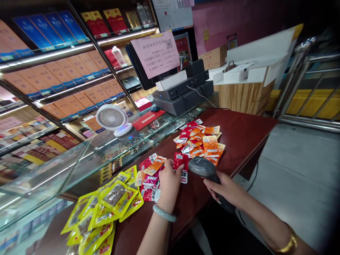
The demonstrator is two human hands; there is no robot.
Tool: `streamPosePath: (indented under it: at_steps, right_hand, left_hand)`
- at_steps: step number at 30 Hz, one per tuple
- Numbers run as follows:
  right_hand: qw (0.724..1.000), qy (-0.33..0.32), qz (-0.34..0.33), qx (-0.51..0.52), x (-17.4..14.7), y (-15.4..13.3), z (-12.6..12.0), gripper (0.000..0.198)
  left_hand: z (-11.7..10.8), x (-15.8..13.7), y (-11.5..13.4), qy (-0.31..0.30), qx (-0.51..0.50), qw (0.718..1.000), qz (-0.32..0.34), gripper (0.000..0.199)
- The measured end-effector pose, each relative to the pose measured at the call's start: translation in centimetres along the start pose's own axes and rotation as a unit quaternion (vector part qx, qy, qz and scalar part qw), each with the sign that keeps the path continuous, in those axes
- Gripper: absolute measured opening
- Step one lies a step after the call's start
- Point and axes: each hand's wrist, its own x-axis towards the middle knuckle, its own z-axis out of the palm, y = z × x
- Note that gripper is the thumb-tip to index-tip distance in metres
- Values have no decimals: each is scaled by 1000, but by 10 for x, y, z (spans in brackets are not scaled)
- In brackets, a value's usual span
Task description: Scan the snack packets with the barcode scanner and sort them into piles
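My right hand is wrapped round the handle of a dark grey barcode scanner, its head pointing left over the table. Beside the scanner, my left hand grips the left edge of a red snack packet; its far fingertips are partly hidden. Under and left of that hand lies a small pile of orange, pink and red packets. A larger heap of orange and red packets sits beyond the scanner. Yellow bags of snacks are stacked at the near left.
A glass display counter borders the dark red table. On it stand a white fan, a red mat and a cash register with a monitor behind. Boxed goods fill the shelves. A metal railing is at right.
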Motion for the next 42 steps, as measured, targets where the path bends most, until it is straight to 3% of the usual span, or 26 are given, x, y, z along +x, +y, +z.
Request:
streamPosePath:
  at_steps: [5,8,12,15,18,20,24,27,30,33,36,39,42]
  right_hand:
    - [997,-25,16,65,10,-2,19,41]
    - [993,-51,20,105,19,-7,32,43]
    - [989,-83,0,126,27,-16,47,42]
    - [987,-96,-3,128,31,-20,55,40]
    - [985,-97,3,144,34,-22,59,43]
    - [983,-86,13,164,36,-20,59,43]
    - [968,-47,31,245,42,-12,56,46]
    - [950,-51,41,304,46,-5,52,49]
    - [939,-57,37,339,48,2,50,49]
    - [933,-64,39,353,51,7,51,49]
    - [934,-51,38,352,52,7,53,49]
    - [935,-45,36,351,52,6,53,46]
    - [934,-42,29,354,50,6,52,42]
  left_hand:
    - [-40,29,-37,48,56,993,-96,43]
    - [-56,45,-60,32,91,987,-131,46]
    - [-56,50,-81,-9,144,980,-139,47]
    - [-49,46,-85,37,185,977,-99,46]
    - [-41,47,-72,90,193,976,-40,44]
    - [-35,56,-55,91,175,980,2,41]
    - [-16,91,-14,25,116,992,44,40]
    - [6,123,11,-43,94,994,34,48]
    - [28,146,28,-72,103,992,16,63]
    - [43,156,37,-76,122,989,21,66]
    - [47,155,41,-36,130,991,26,58]
    - [39,147,37,-2,96,995,26,45]
    - [22,131,22,-20,16,1000,18,38]
